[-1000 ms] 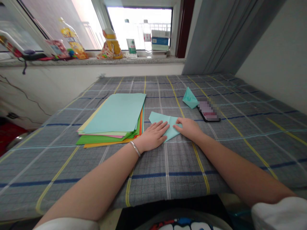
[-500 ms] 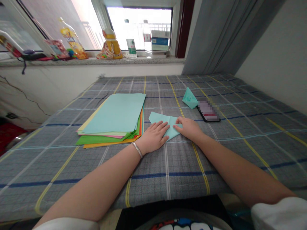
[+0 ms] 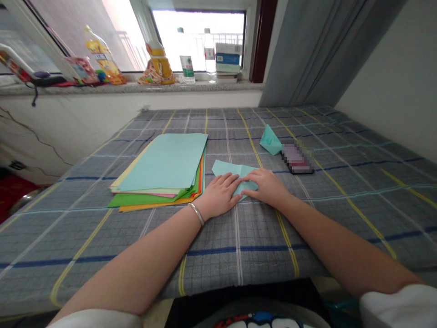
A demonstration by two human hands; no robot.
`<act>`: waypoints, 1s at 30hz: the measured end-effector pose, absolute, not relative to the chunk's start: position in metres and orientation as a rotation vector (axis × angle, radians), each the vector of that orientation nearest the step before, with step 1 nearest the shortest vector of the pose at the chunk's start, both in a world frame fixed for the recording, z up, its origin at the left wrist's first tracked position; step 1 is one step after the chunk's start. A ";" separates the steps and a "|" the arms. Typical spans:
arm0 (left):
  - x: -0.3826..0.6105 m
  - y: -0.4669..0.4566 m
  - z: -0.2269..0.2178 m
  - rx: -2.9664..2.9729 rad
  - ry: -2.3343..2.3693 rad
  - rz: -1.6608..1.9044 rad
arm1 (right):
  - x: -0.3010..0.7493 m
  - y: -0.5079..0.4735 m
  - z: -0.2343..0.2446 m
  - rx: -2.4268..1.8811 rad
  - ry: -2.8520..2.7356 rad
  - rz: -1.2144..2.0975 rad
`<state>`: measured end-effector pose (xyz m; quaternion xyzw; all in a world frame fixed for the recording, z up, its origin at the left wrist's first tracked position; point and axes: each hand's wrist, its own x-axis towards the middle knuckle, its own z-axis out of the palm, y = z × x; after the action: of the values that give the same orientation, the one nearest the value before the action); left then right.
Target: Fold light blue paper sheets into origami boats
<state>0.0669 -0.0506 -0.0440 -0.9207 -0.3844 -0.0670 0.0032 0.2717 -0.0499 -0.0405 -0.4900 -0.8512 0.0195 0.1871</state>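
A folded light-blue sheet of paper [image 3: 228, 167] lies on the plaid cloth [image 3: 218, 264] in front of me. My left hand [image 3: 221, 195] rests flat on its left part, fingers stretched out, with a silver bangle at the wrist. On the right part of the sheet is my right hand [image 3: 265, 187], its thumb and fingers apart and their tips touching the paper close to my left fingers. Both hands hide much of the folds. Beyond them stands a folded turquoise paper boat [image 3: 271, 140].
A stack of coloured paper [image 3: 164, 161], light blue on top, lies left of my hands. A phone [image 3: 297, 159] with a blurred screen lies beside the boat. Bottles, a tube [image 3: 187, 68] and boxes [image 3: 227, 59] line the windowsill [image 3: 116, 89] at the back.
My right hand has moved left across the folded sheet, from its right edge toward my left hand, and its fingers have spread from a pinch. My left hand stays almost still.
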 end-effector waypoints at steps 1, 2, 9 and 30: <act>0.067 -0.050 -0.044 -2.891 -1.209 -0.206 | 0.271 -0.050 -0.040 -1.391 -2.396 0.056; 0.067 -0.049 -0.044 -2.898 -1.215 -0.199 | 0.271 -0.050 -0.040 -1.404 -2.393 0.058; 0.066 -0.044 -0.041 -2.952 -1.248 -0.174 | 0.271 -0.049 -0.040 -1.433 -2.385 0.075; 0.058 -0.040 -0.024 -3.105 -1.444 -0.025 | 0.273 -0.052 -0.040 -1.404 -2.390 0.105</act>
<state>0.0583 -0.0404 -0.0238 -0.8977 -0.4174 -0.0073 -0.1408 0.2726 -0.0517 -0.0397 -0.4976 -0.8471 0.0373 0.1830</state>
